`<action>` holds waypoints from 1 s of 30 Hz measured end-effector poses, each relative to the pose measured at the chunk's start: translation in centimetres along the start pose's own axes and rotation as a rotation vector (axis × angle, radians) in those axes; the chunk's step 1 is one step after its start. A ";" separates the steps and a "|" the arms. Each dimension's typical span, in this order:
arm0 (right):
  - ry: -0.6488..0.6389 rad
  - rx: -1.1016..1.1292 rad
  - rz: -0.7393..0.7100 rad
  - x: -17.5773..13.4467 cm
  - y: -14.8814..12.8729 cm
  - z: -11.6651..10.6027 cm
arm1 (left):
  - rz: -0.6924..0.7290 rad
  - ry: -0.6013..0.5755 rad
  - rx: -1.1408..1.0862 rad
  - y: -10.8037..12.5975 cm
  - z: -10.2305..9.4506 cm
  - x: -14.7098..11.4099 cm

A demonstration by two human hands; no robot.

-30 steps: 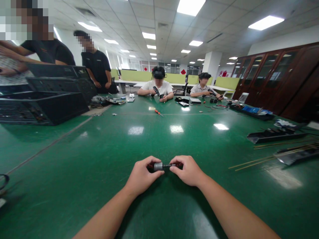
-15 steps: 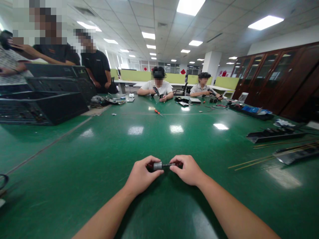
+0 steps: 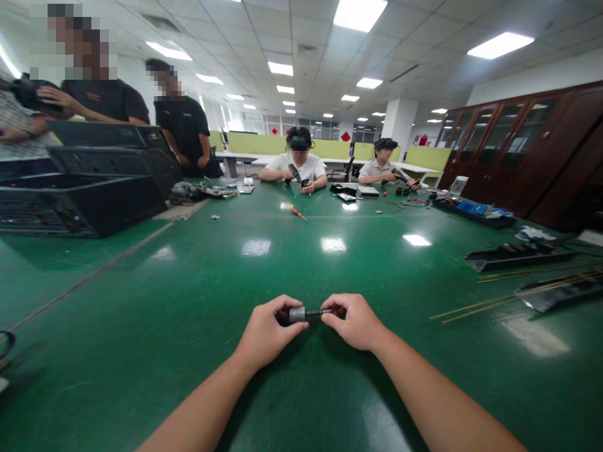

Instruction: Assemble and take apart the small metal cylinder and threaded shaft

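Between my two hands lies a small motor-like part (image 3: 297,314), a grey metal cylinder with a thin dark shaft pointing right. My left hand (image 3: 264,329) is closed on the cylinder, thumb below and fingers above. The shaft's far end is pinched by the thumb and fingers of my right hand (image 3: 354,321); the fingers hide its tip. The part is held level, just above the green table (image 3: 301,270) or against it; I cannot tell which.
Black computer cases (image 3: 80,201) stand at the left. An orange screwdriver (image 3: 298,214) lies ahead, thin brass-coloured rods (image 3: 485,307) and dark metal housings (image 3: 518,254) at the right. Two seated people (image 3: 294,166) work across the table; several others stand at the left.
My hands and the motor-like part have hardly moved. At the left, a standing person's arm and a dark device in hand have shifted; the view has tilted very slightly.
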State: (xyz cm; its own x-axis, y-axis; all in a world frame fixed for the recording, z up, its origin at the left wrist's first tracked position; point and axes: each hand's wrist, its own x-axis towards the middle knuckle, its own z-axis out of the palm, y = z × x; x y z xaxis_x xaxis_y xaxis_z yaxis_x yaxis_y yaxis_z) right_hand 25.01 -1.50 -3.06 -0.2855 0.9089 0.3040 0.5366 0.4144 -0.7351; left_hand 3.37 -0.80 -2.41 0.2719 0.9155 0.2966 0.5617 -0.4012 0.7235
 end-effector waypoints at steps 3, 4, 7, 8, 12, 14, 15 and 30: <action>-0.001 -0.006 0.008 0.0 -0.1 -0.1 | 0.000 0.001 0.002 0.0 0.0 0.0; -0.002 -0.006 0.010 0.0 -0.1 -0.1 | 0.000 -0.002 0.001 0.1 0.0 0.0; -0.001 -0.004 0.008 0.1 0.0 -0.1 | -0.006 -0.006 -0.002 0.1 -0.1 0.0; 0.001 -0.002 0.006 0.0 0.0 -0.1 | -0.008 -0.008 -0.004 0.1 -0.1 0.0; 0.007 0.006 -0.001 0.0 0.2 0.1 | -0.014 -0.006 -0.008 0.0 0.0 0.0; 0.012 0.007 -0.004 0.1 0.2 0.1 | -0.016 -0.003 -0.009 0.0 0.0 0.0; 0.014 0.006 -0.005 0.1 0.3 0.1 | -0.016 -0.003 -0.010 0.0 0.0 0.0; 0.030 -0.010 0.006 0.1 0.5 -0.8 | -0.002 0.016 -0.016 -0.2 -0.2 0.1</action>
State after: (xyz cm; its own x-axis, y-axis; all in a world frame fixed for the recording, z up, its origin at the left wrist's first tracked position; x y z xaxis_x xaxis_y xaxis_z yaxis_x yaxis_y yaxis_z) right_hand 25.84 -1.17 -2.93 -0.2584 0.9121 0.3182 0.5465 0.4096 -0.7304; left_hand 3.10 -0.60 -2.43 0.2585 0.9167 0.3047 0.5495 -0.3990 0.7341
